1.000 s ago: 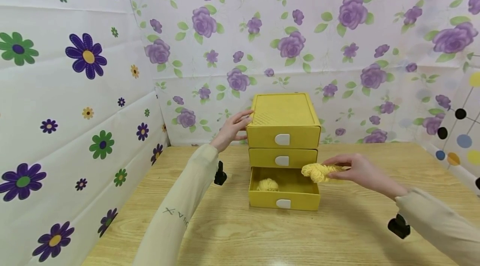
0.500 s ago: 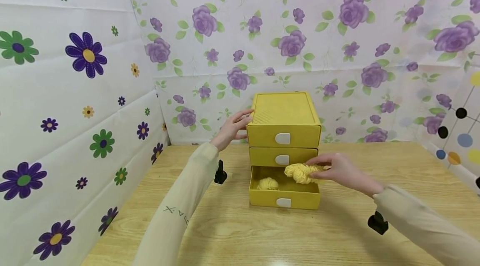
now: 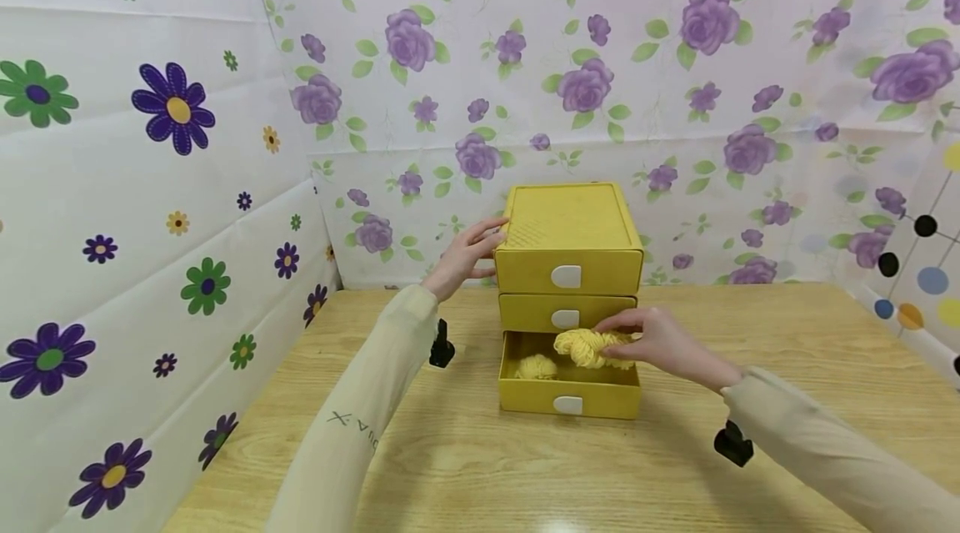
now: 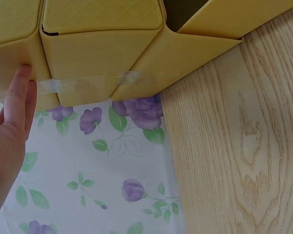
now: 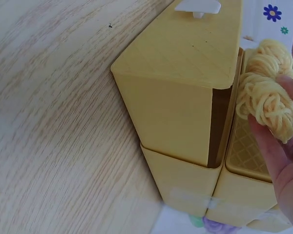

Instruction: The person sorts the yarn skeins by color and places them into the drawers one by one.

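Note:
A yellow three-drawer box stands on the table with its bottom drawer pulled out. Inside that drawer, at the left, lies a ball of yellow yarn. Over the drawer's right part, my right hand pinches a twisted skein of yellow yarn between thumb and fingers. In the right wrist view the skein shows loose loops. My left hand rests against the box's left side near the top. Its fingers lie fairly straight on the side wall in the left wrist view.
The upper two drawers are closed and have white pull tabs. Wood-grain table surrounds the box. Flowered cloth walls stand behind and to the left. Clear tape crosses the box's side.
My right hand has carried the skein leftward, from beside the drawer's right edge to over its inside. The left hand has stayed against the box.

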Motion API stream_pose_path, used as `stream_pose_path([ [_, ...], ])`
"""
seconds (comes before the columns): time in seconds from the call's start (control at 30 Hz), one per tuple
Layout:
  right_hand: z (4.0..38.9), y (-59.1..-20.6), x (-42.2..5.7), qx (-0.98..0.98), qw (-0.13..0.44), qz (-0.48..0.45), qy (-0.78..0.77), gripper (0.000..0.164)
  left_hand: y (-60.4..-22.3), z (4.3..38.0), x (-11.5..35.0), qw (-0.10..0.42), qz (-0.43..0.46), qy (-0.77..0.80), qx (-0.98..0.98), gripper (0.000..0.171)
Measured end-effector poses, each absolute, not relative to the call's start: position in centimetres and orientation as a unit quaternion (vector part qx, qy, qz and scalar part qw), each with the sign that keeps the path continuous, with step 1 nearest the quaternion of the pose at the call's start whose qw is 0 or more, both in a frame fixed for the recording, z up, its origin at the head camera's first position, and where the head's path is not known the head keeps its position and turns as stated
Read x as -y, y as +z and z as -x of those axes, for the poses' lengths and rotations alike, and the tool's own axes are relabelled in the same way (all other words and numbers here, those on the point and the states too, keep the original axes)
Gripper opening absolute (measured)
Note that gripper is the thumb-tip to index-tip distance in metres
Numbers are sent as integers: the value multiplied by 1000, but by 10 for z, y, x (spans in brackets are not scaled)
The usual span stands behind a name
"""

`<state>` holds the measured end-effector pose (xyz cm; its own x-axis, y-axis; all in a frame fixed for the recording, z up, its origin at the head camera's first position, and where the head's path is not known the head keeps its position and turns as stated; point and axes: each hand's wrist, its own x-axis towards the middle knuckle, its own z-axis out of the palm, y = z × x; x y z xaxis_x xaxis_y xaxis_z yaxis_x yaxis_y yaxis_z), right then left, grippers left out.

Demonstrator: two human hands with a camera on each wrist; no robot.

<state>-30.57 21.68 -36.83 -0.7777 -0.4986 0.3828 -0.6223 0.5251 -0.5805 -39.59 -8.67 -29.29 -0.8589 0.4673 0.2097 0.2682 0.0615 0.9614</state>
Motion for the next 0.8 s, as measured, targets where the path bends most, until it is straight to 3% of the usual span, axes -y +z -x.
stream_pose_path([
  [0.3,305,-370,-214,871,80,-316,368,29,-277,377,86,98,-257,639,-718,49],
  [0.57,305,-371,-214,861,61,-302,404,38,-278,378,85,91,-255,636,-722,48],
  [0.8,305,-371,-214,859,78,-305,404,35,-277,377,86,92,-259,634,-723,48],
])
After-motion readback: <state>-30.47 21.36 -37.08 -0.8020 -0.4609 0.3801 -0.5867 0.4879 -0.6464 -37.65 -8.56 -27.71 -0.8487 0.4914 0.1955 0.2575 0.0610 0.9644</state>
